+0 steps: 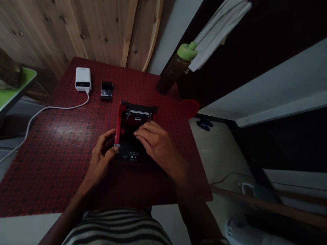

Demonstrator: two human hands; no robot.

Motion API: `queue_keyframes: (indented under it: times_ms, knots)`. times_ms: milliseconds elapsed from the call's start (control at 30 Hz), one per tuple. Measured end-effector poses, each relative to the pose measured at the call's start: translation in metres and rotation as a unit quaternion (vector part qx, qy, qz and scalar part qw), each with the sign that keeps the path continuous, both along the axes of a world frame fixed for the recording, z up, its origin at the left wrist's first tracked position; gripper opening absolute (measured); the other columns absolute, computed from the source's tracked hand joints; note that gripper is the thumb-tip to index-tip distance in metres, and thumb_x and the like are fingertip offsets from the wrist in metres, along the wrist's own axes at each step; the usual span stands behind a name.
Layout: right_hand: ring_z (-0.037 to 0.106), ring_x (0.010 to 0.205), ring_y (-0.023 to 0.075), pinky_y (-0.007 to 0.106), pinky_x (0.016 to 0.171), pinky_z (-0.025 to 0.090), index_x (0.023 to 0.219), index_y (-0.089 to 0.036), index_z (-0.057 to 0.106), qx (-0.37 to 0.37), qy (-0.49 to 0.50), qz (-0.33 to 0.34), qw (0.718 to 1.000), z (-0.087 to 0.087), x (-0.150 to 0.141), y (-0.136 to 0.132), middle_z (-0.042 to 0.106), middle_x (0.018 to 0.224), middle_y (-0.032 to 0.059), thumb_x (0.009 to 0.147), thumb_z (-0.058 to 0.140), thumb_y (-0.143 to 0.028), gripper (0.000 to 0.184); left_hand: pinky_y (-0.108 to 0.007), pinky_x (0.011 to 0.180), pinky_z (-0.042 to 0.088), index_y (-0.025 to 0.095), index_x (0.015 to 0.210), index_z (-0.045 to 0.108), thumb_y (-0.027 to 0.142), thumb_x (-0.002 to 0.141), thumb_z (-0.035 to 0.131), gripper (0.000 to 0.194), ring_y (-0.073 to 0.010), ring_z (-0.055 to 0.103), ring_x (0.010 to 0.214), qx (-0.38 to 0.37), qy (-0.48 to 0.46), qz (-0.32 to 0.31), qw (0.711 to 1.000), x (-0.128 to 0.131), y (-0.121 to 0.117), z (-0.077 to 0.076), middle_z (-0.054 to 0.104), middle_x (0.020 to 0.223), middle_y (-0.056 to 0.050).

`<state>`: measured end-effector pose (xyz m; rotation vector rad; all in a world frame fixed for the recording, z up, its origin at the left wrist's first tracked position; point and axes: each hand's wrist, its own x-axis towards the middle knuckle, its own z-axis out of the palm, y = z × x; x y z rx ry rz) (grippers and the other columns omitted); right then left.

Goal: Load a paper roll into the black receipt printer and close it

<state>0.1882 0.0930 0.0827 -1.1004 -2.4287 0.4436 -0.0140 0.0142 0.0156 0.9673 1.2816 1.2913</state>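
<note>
A red and black boxy device (130, 153) lies on the table in front of me, its hinged cover (139, 108) raised at the far side. White markings show on its black front panel; the compartment inside is dark and hard to make out. My left hand (102, 154) grips the device's left edge, thumb on the near left corner and fingers along the red side. Over the open compartment, my right hand (155, 139) is closed in a pinch, fingertips at the inside. Whatever lies between those fingertips is too dark to see.
A white power bank (83, 79) with a white cable (58, 107) stands at the back left of the red patterned table (63, 163). Beside it lies a small black item (106, 91) with a printed face. A green-capped bottle (176, 66) stands at the back right.
</note>
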Motion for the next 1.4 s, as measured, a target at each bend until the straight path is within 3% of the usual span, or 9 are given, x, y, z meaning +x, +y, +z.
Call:
queue_keyframes:
  times_ms: [133, 300, 467, 567, 633, 733, 867, 1133, 1400]
  knots:
    - [0.069, 0.093, 0.0225, 0.038, 0.087, 0.059, 0.103, -0.023, 0.082, 0.09, 0.032, -0.053, 0.994, -0.009, 0.002, -0.018, 0.076, 0.097, 0.0073, 0.113, 0.057, -0.013, 0.028, -0.055, 0.117, 0.055, 0.024, 0.147, 0.068, 0.052, 0.097, 0.074, 0.058, -0.0379, 0.066, 0.143, 0.014, 0.049, 0.046, 0.998, -0.002, 0.013, 0.011, 0.071, 0.152, -0.014]
    - [0.07, 0.087, 0.0215, 0.035, 0.08, 0.06, 0.107, -0.018, 0.082, 0.141, 0.054, -0.064, 0.987, -0.022, -0.002, -0.042, 0.079, 0.096, 0.0071, 0.109, 0.062, -0.006, 0.023, -0.049, 0.121, 0.049, 0.025, 0.146, 0.07, 0.065, 0.104, 0.064, 0.058, -0.0335, 0.062, 0.145, 0.111, 0.094, 0.094, 0.985, -0.001, 0.07, 0.027, 0.067, 0.156, -0.012]
    - [0.07, 0.088, 0.0213, 0.035, 0.08, 0.062, 0.11, -0.015, 0.083, 0.196, 0.043, -0.078, 0.977, -0.03, -0.004, -0.052, 0.082, 0.098, 0.0077, 0.109, 0.062, -0.005, 0.023, -0.035, 0.095, 0.055, 0.022, 0.092, 0.075, 0.066, 0.1, 0.068, 0.045, -0.0244, 0.071, 0.109, 0.111, 0.052, 0.09, 0.988, 0.009, 0.108, 0.037, 0.077, 0.104, -0.006]
    - [0.071, 0.089, 0.0217, 0.035, 0.08, 0.062, 0.11, -0.013, 0.083, 0.231, 0.04, -0.082, 0.969, -0.031, -0.004, -0.053, 0.083, 0.103, 0.0099, 0.109, 0.062, -0.006, 0.022, -0.036, 0.103, 0.054, 0.022, 0.079, 0.069, 0.051, 0.09, 0.081, 0.033, -0.0257, 0.07, 0.12, 0.107, 0.037, 0.095, 0.989, 0.008, 0.1, 0.037, 0.076, 0.104, -0.005]
    - [0.071, 0.089, 0.0216, 0.035, 0.08, 0.063, 0.109, -0.013, 0.083, 0.244, 0.041, -0.086, 0.965, -0.031, -0.004, -0.055, 0.084, 0.106, 0.0111, 0.108, 0.064, -0.004, 0.022, -0.039, 0.112, 0.053, 0.024, 0.092, 0.076, 0.043, 0.085, 0.084, 0.022, -0.0286, 0.068, 0.132, 0.089, 0.037, 0.085, 0.992, 0.004, 0.085, 0.034, 0.078, 0.118, -0.006]
    - [0.072, 0.09, 0.0211, 0.034, 0.082, 0.063, 0.109, -0.015, 0.084, 0.249, 0.046, -0.096, 0.963, -0.031, -0.004, -0.057, 0.084, 0.106, 0.0106, 0.107, 0.065, -0.004, 0.022, -0.045, 0.114, 0.057, 0.026, 0.128, 0.076, 0.04, 0.08, 0.087, 0.051, -0.0313, 0.07, 0.134, 0.038, 0.017, 0.052, 0.998, -0.003, 0.058, 0.023, 0.078, 0.137, -0.008]
    - [0.078, 0.106, 0.0247, 0.04, 0.093, 0.063, 0.107, -0.017, 0.083, 0.243, 0.051, -0.108, 0.963, -0.031, -0.003, -0.06, 0.087, 0.114, 0.0098, 0.106, 0.069, -0.006, 0.018, -0.048, 0.116, 0.059, 0.026, 0.146, 0.069, 0.041, 0.082, 0.089, 0.068, -0.0352, 0.065, 0.147, -0.007, 0.008, 0.023, 1.0, -0.006, 0.034, 0.007, 0.07, 0.156, -0.012]
    - [0.083, 0.117, 0.0244, 0.044, 0.102, 0.06, 0.113, -0.018, 0.08, 0.168, 0.078, -0.091, 0.978, -0.028, -0.001, -0.063, 0.088, 0.122, 0.0076, 0.108, 0.068, -0.012, 0.014, -0.049, 0.126, 0.051, 0.022, 0.15, 0.068, 0.047, 0.09, 0.086, 0.068, -0.0359, 0.063, 0.151, -0.004, 0.006, -0.005, 1.0, -0.005, 0.03, 0.004, 0.068, 0.161, -0.013]
    - [0.082, 0.121, 0.0263, 0.046, 0.106, 0.063, 0.121, -0.02, 0.08, 0.141, 0.101, -0.095, 0.98, -0.033, -0.001, -0.066, 0.087, 0.126, 0.0097, 0.109, 0.067, -0.015, 0.019, -0.048, 0.113, 0.061, 0.021, 0.151, 0.069, 0.05, 0.085, 0.088, 0.074, -0.0376, 0.07, 0.141, -0.03, 0.016, 0.018, 0.999, -0.003, 0.028, 0.004, 0.072, 0.154, -0.014]
